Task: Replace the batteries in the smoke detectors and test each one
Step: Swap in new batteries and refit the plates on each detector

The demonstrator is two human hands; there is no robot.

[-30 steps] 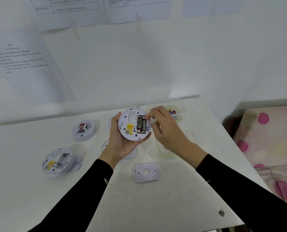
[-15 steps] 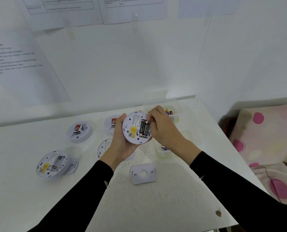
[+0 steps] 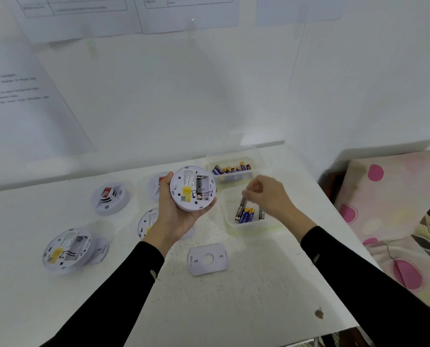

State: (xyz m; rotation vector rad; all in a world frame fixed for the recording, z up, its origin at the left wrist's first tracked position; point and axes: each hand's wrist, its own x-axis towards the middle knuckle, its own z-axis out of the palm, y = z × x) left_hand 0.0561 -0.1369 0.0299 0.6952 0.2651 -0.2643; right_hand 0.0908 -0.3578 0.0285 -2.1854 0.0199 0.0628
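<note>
The left hand (image 3: 176, 219) grip clamps the smoke detector (image 3: 192, 189) mid-frame. The right hand (image 3: 269, 196) grip pinches a battery (image 3: 241, 206) above the lower container (image 3: 246, 227).

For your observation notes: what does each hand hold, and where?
Left hand grips the smoke detector by its rim; right hand pinches a battery by its upper end.

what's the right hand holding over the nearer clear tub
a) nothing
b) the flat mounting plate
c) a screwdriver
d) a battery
d: the right hand pinches a battery by its top end, and it hangs down into the nearer tub, while the left hand holds the smoke detector.
</note>
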